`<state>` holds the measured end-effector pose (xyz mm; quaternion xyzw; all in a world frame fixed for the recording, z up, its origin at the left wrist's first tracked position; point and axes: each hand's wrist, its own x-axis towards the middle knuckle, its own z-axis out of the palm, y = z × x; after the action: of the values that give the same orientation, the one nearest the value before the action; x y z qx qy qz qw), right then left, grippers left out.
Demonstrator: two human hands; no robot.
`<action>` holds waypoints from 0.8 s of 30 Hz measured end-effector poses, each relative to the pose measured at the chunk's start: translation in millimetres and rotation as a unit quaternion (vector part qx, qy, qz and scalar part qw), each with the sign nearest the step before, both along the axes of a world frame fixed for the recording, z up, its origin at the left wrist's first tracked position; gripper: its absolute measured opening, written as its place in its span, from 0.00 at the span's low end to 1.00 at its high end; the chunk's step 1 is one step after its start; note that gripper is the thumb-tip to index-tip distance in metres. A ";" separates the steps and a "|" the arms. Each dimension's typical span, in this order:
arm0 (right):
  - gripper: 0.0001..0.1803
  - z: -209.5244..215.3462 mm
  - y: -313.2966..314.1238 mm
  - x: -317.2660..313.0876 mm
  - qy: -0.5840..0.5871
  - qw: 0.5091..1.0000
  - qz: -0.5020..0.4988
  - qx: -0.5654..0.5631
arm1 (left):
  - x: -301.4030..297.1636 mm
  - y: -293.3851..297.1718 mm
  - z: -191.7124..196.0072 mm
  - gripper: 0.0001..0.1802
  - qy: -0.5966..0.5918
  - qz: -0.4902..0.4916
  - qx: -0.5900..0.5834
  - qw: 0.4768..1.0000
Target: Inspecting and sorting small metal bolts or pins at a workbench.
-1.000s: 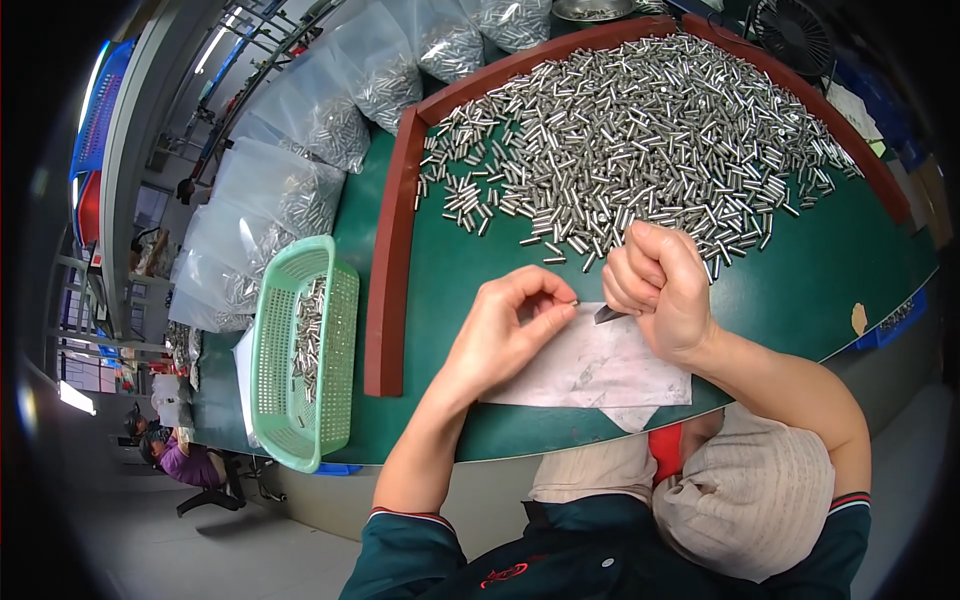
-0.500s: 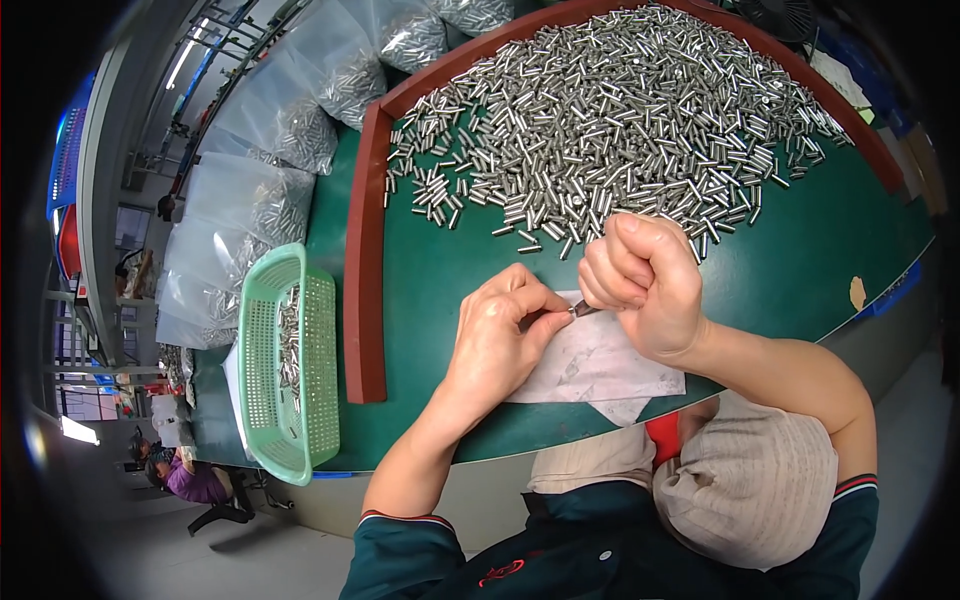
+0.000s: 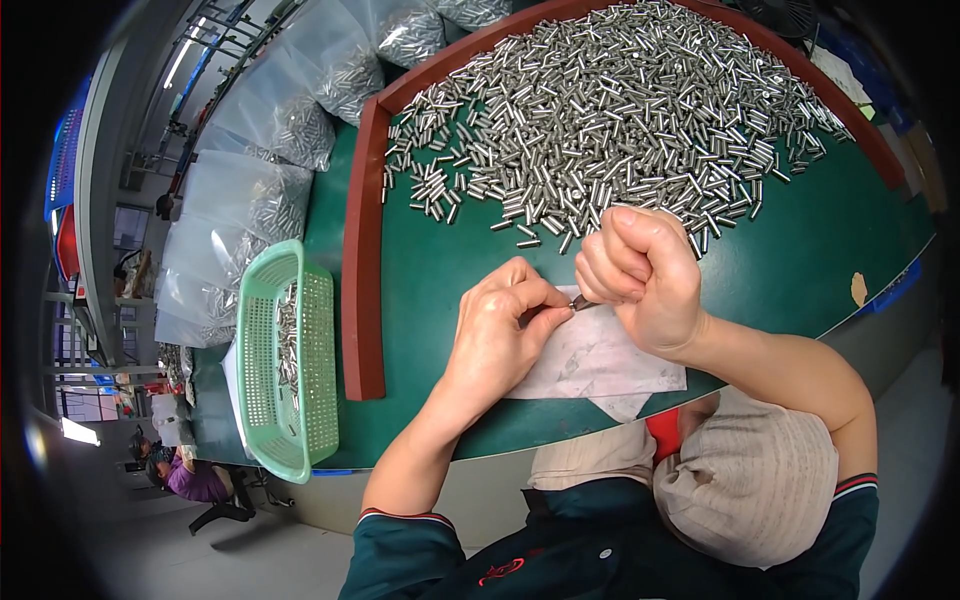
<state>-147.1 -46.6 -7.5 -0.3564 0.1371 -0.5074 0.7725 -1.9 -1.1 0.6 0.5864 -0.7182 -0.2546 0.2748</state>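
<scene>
Head view, frame centre: left hand (image 3: 495,330) fingertips pinching small steel pin (image 3: 578,301); right hand (image 3: 640,275) fisted closed on its other end. Keeping grip steady over white paper sheet (image 3: 600,360).

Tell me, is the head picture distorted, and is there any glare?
Head view: strong fisheye bending, so the red-brown raised border strip curves and the corners go black; bright glints on the heap of small silver metal cylinders and the clear plastic bags; both hands sharp.
</scene>
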 end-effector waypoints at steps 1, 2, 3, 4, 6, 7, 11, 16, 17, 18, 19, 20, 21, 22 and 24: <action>0.22 0.2 0.4 1.1 0.000 1.000 0.001 0.000 | 0.4 0.6 0.3 0.05 0.000 0.003 0.002 1.000; 0.22 0.0 0.7 2.3 -0.001 1.000 0.002 0.001 | 0.9 1.1 0.6 0.05 0.000 0.004 0.003 1.000; 0.22 -0.3 1.1 3.5 0.001 1.000 0.000 -0.004 | 1.6 1.4 0.8 0.05 -0.003 0.005 0.004 1.000; 0.22 0.2 1.6 3.1 0.004 1.000 -0.005 -0.011 | 1.0 1.2 1.0 0.05 -0.003 0.004 0.004 1.000; 0.21 1.1 3.3 2.6 0.011 1.000 -0.010 -0.018 | -0.4 0.4 1.7 0.05 -0.002 0.000 0.003 1.000; 0.21 1.2 4.1 3.1 0.016 1.000 -0.013 -0.024 | -0.4 0.0 1.8 0.05 -0.003 -0.001 0.002 1.000; 0.21 0.8 7.2 5.1 0.042 0.998 -0.026 -0.040 | 0.5 -1.9 1.4 0.04 -0.003 -0.001 0.012 1.000; 0.18 1.0 8.5 6.2 0.068 0.996 -0.022 -0.059 | 0.2 -4.7 -1.0 0.04 0.016 -0.005 0.010 1.000; 0.18 0.9 7.8 6.7 0.069 0.996 -0.021 -0.059 | 0.4 -5.3 -0.7 0.04 0.016 -0.004 0.010 1.000; 0.18 1.2 6.4 7.0 0.074 0.995 -0.019 -0.061 | 0.6 -6.0 -0.1 0.04 0.016 -0.005 0.013 1.000; 0.18 1.3 5.4 8.0 0.078 0.995 -0.018 -0.064 | 1.4 -6.5 0.6 0.04 0.015 -0.007 0.014 1.000; 0.18 1.9 5.2 8.7 0.078 0.995 -0.017 -0.066 | 1.4 -5.5 1.9 0.04 0.015 -0.006 0.012 1.000; 0.20 2.8 5.3 8.9 0.072 0.996 -0.020 -0.048 | 0.6 -3.3 3.6 0.04 0.009 -0.005 0.010 1.000; 0.21 3.4 3.9 9.4 0.065 0.997 -0.019 -0.033 | 0.8 -1.9 5.6 0.04 0.002 -0.002 0.005 1.000; 0.21 2.5 2.2 7.8 0.038 0.999 -0.012 -0.005 | 8.4 -2.2 1.6 0.04 0.021 -0.010 0.013 1.000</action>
<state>-139.3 -44.4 -5.0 -0.3776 0.1687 -0.5034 0.7587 6.5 -3.3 2.2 0.5775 -0.7144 -0.2790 0.2798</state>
